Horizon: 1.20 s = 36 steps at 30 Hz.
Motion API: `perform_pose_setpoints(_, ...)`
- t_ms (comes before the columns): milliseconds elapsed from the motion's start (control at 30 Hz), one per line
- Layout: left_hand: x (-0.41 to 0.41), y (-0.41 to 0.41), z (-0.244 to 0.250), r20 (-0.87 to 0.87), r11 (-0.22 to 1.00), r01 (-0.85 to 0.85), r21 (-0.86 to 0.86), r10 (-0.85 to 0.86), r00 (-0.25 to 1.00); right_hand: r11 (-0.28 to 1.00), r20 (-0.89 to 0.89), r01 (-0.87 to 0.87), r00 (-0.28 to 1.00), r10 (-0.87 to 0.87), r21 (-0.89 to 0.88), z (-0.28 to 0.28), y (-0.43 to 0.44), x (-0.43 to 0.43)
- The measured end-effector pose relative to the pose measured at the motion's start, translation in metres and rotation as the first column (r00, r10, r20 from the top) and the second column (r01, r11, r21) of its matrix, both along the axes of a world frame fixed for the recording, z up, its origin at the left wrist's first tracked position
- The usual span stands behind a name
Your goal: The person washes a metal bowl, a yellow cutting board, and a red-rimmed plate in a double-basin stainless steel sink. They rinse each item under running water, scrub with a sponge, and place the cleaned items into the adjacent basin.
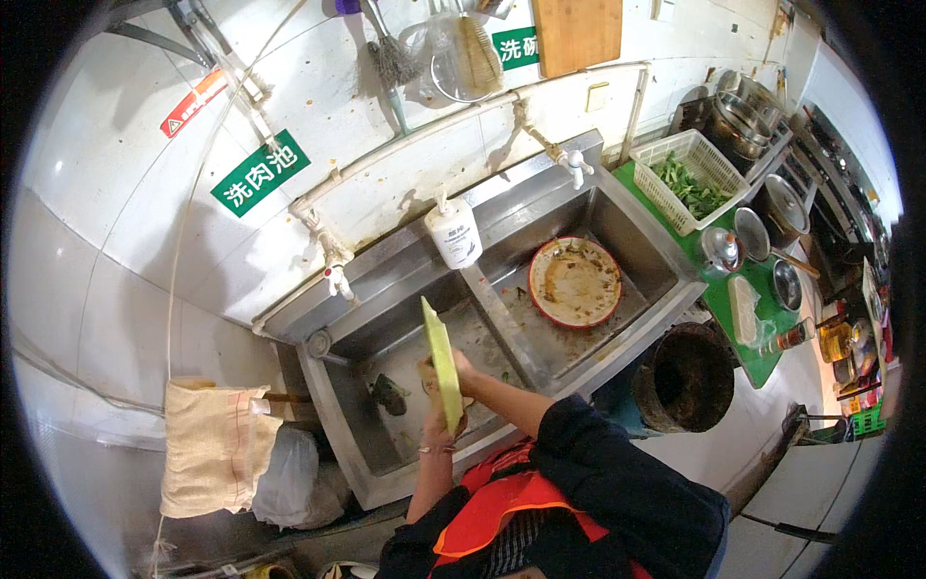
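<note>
A long, pale green piece of vegetable (pixel 443 362), tapered at its far end, is held on a slant above the left basin (pixel 470 311) of a steel double sink. It may be a peeled stem or a melon wedge. Its near end rests in my left hand (pixel 438 425), which has a bracelet at the wrist. My right hand (pixel 463 370) grips it around the middle, partly hidden behind it. Whether a small tool is in that hand cannot be seen. A dark green vegetable piece (pixel 391 394) lies on the basin floor.
A soiled, red-rimmed enamel basin (pixel 576 282) sits in the right sink. A white tissue roll pack (pixel 454 231) stands on the divider, between two taps (pixel 338 279). Rightward are a basket of leafy greens (pixel 689 181), a blackened bin (pixel 684 380) and pots (pixel 781 206).
</note>
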State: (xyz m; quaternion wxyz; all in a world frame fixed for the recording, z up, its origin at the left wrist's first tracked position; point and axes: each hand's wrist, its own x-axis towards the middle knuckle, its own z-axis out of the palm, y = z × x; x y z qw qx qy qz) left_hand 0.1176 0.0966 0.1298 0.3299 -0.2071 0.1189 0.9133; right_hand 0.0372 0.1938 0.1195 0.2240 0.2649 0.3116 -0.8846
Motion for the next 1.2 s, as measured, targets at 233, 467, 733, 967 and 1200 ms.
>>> perform_pose_setpoints(233,0.013,-0.019,0.072,-0.408,0.889,-0.314,-0.333,0.164,0.898,0.886,-0.074,-0.059,0.992,0.104,0.459,0.013,0.058,-0.025)
perform_pose_setpoints(467,0.004,-0.047,0.089,-0.277,0.648,-0.036,-0.761,-0.274,0.921,0.132,-0.051,-0.037,0.793,0.607,0.991,0.079,0.073,-0.061)
perform_pose_setpoints(733,0.001,-0.025,0.083,-0.467,0.638,-0.276,-0.719,-0.149,0.872,0.103,-0.117,0.064,0.719,0.686,0.993,0.123,0.048,-0.048)
perform_pose_setpoints(967,0.001,-0.012,0.085,-0.486,0.613,-0.399,-0.682,0.029,0.874,0.322,-0.422,0.686,-0.024,0.906,0.652,0.132,0.005,0.002)
perform_pose_setpoints(1200,0.001,-0.028,0.075,-0.439,0.358,-0.447,-0.820,0.110,0.892,0.057,-0.462,0.548,0.639,0.615,0.834,0.095,0.024,-0.027)
